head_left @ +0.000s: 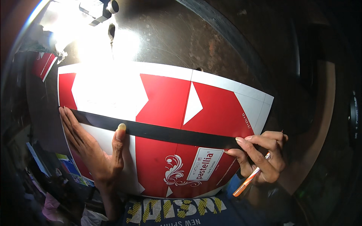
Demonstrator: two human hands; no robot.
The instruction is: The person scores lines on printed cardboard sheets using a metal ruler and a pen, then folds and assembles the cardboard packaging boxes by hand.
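Observation:
A large red and white printed card sheet [162,101] lies in front of me, its near edge at my body. Across its middle runs a long flat black strip [169,133], perhaps a ruler. My left hand [94,152] lies on the sheet's left part, fingers stretched to the strip's left end and thumb resting on the strip. At the strip's right end, the thumb and fingertips of my right hand [266,154] touch it and the sheet. That hand is closed around an orange and white striped pen [247,184], slanting through the fingers with its orange end toward me.
Strong glare whitens the sheet's upper left and the dark scratched tabletop [169,43]. A black fitting with a knob [112,6] stands at the far left. A small red and white card piece [44,67] lies left of the sheet. A brown edge [327,113] curves along the right.

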